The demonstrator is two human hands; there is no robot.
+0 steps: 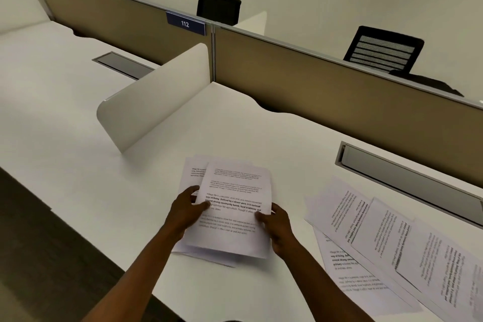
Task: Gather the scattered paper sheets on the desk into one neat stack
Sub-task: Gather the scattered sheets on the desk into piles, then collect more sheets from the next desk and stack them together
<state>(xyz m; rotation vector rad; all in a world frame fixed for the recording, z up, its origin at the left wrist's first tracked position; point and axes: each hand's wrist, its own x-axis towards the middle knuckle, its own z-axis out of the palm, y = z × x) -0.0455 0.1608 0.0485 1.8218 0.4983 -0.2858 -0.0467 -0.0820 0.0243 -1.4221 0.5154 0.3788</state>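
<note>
A loose pile of printed white sheets [232,191] lies on the white desk [235,117] in front of me, its edges fanned and uneven. My left hand [187,210] grips the pile's left edge, thumb on the top sheet. My right hand [277,225] holds the right edge, thumb on top as well. Several more printed sheets [386,238] lie scattered and overlapping to the right, turned sideways, reaching the desk's near right corner. Neither hand touches those.
A white curved divider [156,97] stands on the desk to the left of the pile. A tan partition [339,97] runs along the back. A grey cable tray [407,172] is sunk into the desk beyond the scattered sheets. Black chairs [384,52] stand behind the partition.
</note>
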